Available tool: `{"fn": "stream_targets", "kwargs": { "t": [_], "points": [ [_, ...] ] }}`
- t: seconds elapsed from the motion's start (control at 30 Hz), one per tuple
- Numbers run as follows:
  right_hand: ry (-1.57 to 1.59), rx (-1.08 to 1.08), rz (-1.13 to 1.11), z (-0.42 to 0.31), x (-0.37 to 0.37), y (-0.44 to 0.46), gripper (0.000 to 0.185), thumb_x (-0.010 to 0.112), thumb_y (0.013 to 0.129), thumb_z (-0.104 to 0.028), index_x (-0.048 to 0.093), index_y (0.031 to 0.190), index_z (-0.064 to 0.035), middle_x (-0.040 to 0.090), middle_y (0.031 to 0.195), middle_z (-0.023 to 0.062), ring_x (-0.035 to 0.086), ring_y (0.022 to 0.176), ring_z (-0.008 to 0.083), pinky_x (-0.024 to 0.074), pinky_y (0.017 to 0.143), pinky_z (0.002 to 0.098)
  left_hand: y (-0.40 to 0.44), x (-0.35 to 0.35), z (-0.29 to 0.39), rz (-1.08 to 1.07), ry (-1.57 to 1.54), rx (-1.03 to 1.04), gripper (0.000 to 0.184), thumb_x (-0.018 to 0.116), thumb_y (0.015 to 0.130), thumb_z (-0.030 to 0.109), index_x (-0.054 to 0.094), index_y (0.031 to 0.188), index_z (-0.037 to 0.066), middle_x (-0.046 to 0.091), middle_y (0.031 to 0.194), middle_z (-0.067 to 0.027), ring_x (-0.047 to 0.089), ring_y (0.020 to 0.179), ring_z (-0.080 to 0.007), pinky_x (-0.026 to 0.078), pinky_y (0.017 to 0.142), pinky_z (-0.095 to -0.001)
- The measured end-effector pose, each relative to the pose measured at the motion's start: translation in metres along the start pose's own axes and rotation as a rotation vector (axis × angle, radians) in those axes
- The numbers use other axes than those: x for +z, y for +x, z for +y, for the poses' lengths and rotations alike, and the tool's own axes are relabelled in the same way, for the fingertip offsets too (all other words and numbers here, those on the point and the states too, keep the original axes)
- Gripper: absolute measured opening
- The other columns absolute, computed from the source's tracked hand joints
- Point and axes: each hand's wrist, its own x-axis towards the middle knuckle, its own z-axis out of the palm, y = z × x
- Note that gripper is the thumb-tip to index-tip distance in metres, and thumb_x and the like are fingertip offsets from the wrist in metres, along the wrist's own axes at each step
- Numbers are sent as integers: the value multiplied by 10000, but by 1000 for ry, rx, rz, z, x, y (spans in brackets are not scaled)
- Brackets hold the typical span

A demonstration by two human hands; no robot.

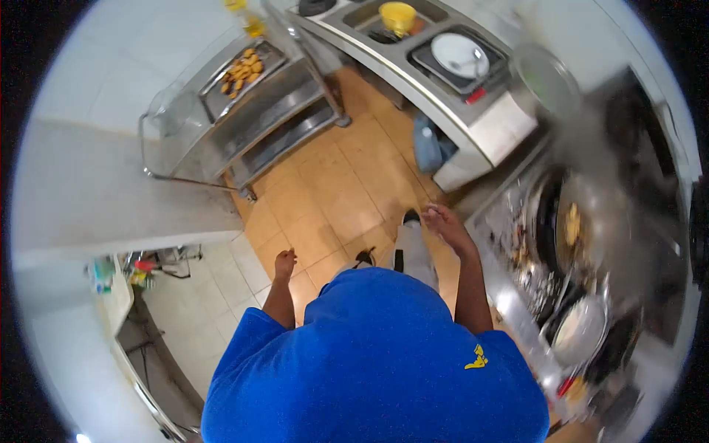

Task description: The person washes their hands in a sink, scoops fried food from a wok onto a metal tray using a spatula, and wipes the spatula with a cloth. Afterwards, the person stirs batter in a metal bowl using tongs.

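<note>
My left hand hangs beside my body over the tiled floor, its fingers loosely curled with nothing visible in them. Over the floor near the stove side, my right hand is raised a little, fingers partly bent and apart; no object shows in it. Nearest to the right hand is the stove's metal edge, with a wok behind it holding some yellow-brown food. Neither hand touches anything that I can see.
A steel trolley carries a tray of golden-brown pieces. A sink counter holds a yellow bowl and a white plate. A blue container stands below. A strainer lies by the stove.
</note>
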Motion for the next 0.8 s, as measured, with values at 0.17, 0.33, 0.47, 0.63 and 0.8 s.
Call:
{"fn": "stream_targets", "kwargs": {
  "t": [0.17,0.33,0.47,0.63,0.8],
  "points": [
    [-26,97,151,48,51,-91,351,484,844,-258,493,1128,-50,575,965,90,539,896,189,410,810,312,-46,18,32,-412,-215,-326,383,395,845,453,531,931,106,557,936,-26,494,903,-134,414,698,-344],
    [-71,89,416,86,55,-201,319,466,860,-193,474,1118,-5,566,972,83,524,876,148,413,800,270,-45,2,-37,-576,288,-306,346,414,818,477,529,917,166,553,927,-1,501,866,-135,394,625,-324],
    [-72,75,608,104,29,-292,325,469,862,-198,469,1141,-31,567,967,77,521,887,149,409,790,258,6,-20,-121,-684,710,-405,295,453,803,431,539,907,168,562,845,14,519,734,-149,400,603,-330],
    [259,245,826,73,3,-407,402,467,839,-326,462,1164,-90,558,1043,53,514,885,142,403,753,284,-39,-5,-78,-699,651,-282,330,460,805,401,509,1012,149,566,986,-1,519,864,-169,374,715,-386],
    [638,158,837,201,-15,-472,404,405,858,-345,417,1201,-133,523,1108,48,521,941,172,390,821,345,-78,68,-42,-676,731,-193,332,457,810,373,487,1055,152,550,1036,-11,515,889,-180,361,727,-412]
  ]
}}
